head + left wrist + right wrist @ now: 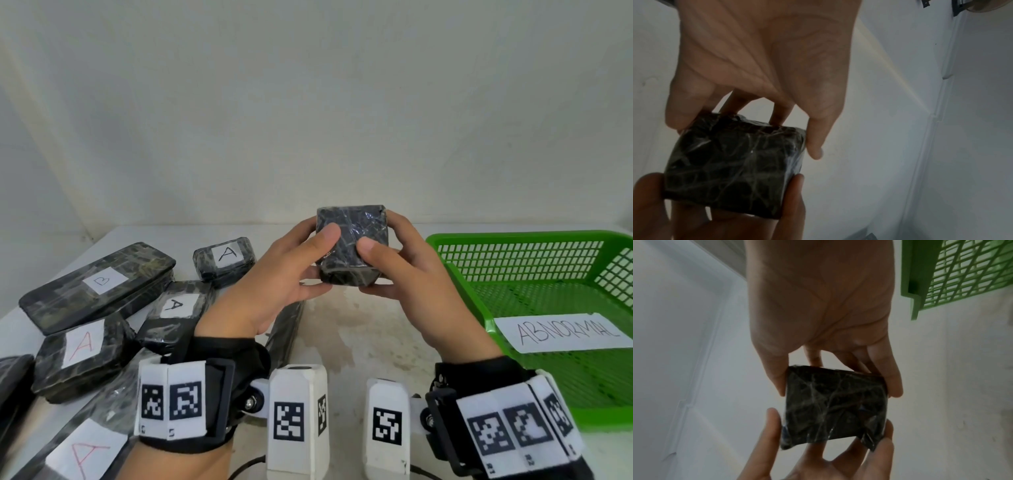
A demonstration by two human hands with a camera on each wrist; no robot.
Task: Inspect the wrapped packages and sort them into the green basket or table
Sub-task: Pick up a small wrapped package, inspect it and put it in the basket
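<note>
A small black package wrapped in shiny film is held up above the table's middle, with no label showing. My left hand grips its left side, thumb on the near face. My right hand grips its right side, thumb also on the near face. The left wrist view has the package pinched between my left hand and the other hand's fingers. Seen from the right wrist, the package sits under my right hand. The green basket stands at the right.
The basket holds only a paper sign reading ABNORMAL. Several wrapped black packages lie on the left of the table, labelled A, B and A. The table between them and the basket is stained. A wall stands behind.
</note>
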